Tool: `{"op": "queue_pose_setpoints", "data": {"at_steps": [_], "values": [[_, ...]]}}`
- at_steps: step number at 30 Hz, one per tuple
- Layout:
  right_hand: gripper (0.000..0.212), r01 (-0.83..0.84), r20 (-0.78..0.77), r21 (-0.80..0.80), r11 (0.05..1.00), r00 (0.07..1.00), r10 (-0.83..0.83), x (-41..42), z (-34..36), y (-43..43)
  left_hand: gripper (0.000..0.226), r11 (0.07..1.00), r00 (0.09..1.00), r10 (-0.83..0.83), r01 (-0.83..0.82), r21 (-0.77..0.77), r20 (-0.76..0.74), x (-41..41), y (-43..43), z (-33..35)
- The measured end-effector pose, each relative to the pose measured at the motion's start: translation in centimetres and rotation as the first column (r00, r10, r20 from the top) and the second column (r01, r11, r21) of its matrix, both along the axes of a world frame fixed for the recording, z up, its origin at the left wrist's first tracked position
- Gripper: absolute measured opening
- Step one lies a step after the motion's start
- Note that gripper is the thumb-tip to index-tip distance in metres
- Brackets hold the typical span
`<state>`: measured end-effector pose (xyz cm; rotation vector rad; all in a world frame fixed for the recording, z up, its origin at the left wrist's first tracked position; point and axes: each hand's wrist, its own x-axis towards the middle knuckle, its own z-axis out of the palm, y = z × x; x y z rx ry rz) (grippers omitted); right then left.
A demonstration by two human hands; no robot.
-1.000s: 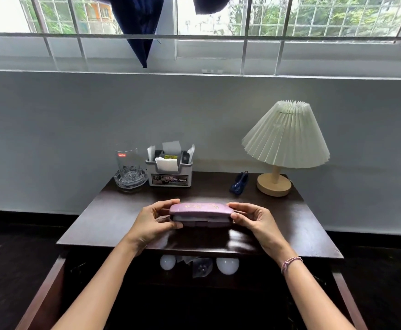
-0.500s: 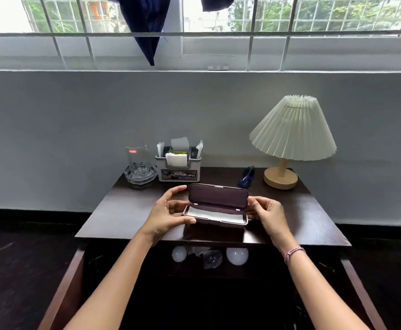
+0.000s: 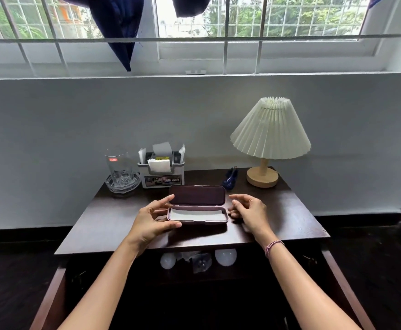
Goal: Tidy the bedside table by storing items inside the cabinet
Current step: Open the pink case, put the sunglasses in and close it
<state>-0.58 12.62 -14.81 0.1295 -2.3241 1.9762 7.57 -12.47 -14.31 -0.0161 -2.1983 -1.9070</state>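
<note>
A mauve glasses case (image 3: 198, 215) lies on the dark wooden bedside table (image 3: 109, 220), near its front edge. Its lid stands up and shows a white lining. My left hand (image 3: 150, 220) is at the case's left end with fingers spread, index by the lid corner and thumb by the front corner. My right hand (image 3: 252, 210) hovers just off the right end, fingers apart and holding nothing. Below the tabletop the cabinet is open, with a door swung out at the left (image 3: 49, 301) and one at the right (image 3: 342, 289).
At the back stand a drinking glass (image 3: 118, 167) on a glass dish, a grey organizer (image 3: 162, 178) with papers, a small blue object (image 3: 230, 179) and a pleated lamp (image 3: 269, 132). Two white bulbs (image 3: 168, 260) and clear wrapping (image 3: 200, 262) lie inside the cabinet.
The shut case was held between both hands. It was opened, then set down on the table. My right hand has let go and my left hand has loosened.
</note>
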Motion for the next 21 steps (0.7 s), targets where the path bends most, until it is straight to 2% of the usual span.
{"op": "queue_pose_setpoints", "data": {"at_steps": [1,3,6,10,14,17,21], "values": [[0.017,0.045,-0.006,0.014,0.999,0.999,-0.045,-0.3,0.2,-0.1,0.079,1.000,1.000,0.013,-0.013,0.014,-0.006,0.0,0.0,0.0],[0.017,0.195,-0.146,0.234,0.952,0.976,-0.164,-1.2,0.8,-0.1,0.079,0.999,0.999,0.028,-0.028,0.020,-0.015,-0.1,0.0,0.0],[0.023,0.290,-0.302,0.383,0.877,0.936,-0.178,-2.8,1.8,-0.8,0.078,0.999,0.999,0.040,-0.040,0.005,-0.028,-0.1,0.1,0.0],[0.043,0.247,-0.305,0.575,0.780,0.949,-0.076,-5.1,2.2,-2.4,0.075,0.999,0.998,0.054,-0.054,-0.005,-0.038,-0.1,0.0,-0.1],[0.052,0.217,-0.237,0.810,0.545,0.971,-0.035,-6.4,1.4,-3.0,0.072,0.998,0.997,0.060,-0.059,0.004,-0.049,-0.1,-0.1,-0.1],[0.047,0.225,-0.237,0.864,0.451,0.971,-0.029,-6.5,1.1,-3.3,0.071,0.998,0.997,0.062,-0.061,0.016,-0.054,-0.2,-0.1,-0.2],[0.042,0.255,-0.264,0.846,0.468,0.963,-0.046,-6.3,1.2,-3.2,0.072,0.998,0.997,0.056,-0.054,0.023,-0.056,-0.1,-0.1,-0.3]]}}
